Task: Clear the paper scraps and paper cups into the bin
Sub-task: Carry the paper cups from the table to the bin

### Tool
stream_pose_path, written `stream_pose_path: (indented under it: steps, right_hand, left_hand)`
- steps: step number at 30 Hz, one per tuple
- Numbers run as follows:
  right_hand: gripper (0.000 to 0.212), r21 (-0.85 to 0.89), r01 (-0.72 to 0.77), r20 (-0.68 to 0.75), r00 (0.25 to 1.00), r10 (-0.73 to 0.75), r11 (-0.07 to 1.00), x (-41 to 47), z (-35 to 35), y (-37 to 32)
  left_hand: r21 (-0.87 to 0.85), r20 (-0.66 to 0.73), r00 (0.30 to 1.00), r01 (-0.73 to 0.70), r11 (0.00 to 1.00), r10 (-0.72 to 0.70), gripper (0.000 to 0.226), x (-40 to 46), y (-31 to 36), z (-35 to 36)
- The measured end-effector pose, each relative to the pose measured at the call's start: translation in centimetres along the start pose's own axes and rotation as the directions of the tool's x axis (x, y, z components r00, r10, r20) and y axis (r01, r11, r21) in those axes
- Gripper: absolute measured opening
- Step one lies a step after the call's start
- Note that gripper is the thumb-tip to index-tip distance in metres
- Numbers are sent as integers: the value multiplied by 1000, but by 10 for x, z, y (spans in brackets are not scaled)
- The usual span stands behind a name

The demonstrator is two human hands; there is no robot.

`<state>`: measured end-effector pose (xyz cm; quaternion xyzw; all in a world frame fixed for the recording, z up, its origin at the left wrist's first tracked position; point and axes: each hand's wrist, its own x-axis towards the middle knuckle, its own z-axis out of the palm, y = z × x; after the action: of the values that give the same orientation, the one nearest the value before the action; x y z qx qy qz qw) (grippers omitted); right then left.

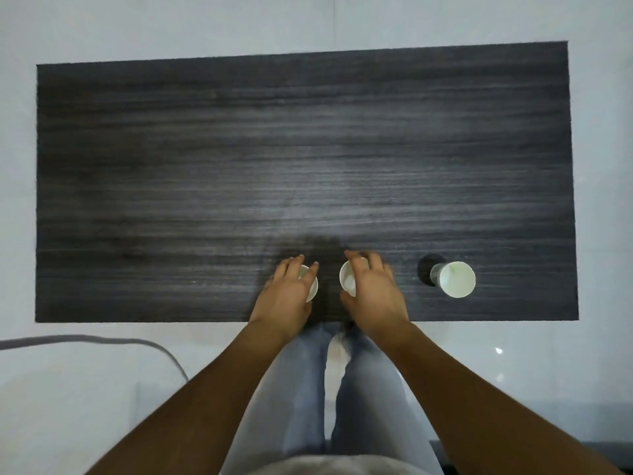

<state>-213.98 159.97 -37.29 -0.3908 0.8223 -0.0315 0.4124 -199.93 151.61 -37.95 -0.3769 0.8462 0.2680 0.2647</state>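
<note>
On the dark bench (205,149), at about 6 o'clock, the left hand (286,296) and right hand (375,296) each curl their fingers round a paper cup (312,286), (347,278). A third cup (455,279) stands at 4 o'clock. Grip lightly to avoid crushing; no bin shows.

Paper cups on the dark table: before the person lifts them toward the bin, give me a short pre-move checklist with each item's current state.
1. Left hand has its cup: ok, fingers curled over the rim.
2. Right hand has its cup: ok, fingers wrapped round its far side.
3. Third cup accounted for: ok, standing untouched to the right on the table.
4. Bin location known: cannot tell, no bin in view.
5. Paper scraps cleared: cannot tell; none visible on the table.
6. Held cups empty: cannot tell; the hands cover most of both.
</note>
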Motion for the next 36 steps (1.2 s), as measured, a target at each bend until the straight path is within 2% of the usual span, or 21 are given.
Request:
stream_pose_path:
  steps: [9,13,17,20,27,31,36]
  right_hand:
    - [65,-111,203,85,977,-194,973,-68,-57,-65]
    - [61,-178,338,106,940,-324,924,-92,-80,-107]
    - [60,-235,452,145,892,-429,860,-117,-86,-155]
    - [55,-258,535,214,843,-493,804,-129,-76,-191]
    - [70,-287,697,342,715,-610,657,-169,-24,-299]
    - [71,-288,712,382,699,-604,641,-189,20,-358]
    - [75,-287,699,410,708,-575,655,-206,85,-431]
  left_hand:
    - [-233,-139,970,165,958,-201,68,-100,2,-67]
    - [-360,-222,926,214,908,-306,66,-148,-3,-89]
    - [-478,-286,851,271,836,-440,66,-195,-19,-98]
    - [-526,-311,803,299,796,-507,64,-224,-35,-100]
    - [-629,-309,680,378,679,-664,61,-309,-111,-95]
    - [-653,-275,646,418,632,-712,62,-356,-173,-89]
    - [-659,-251,653,426,620,-715,62,-410,-265,-78]
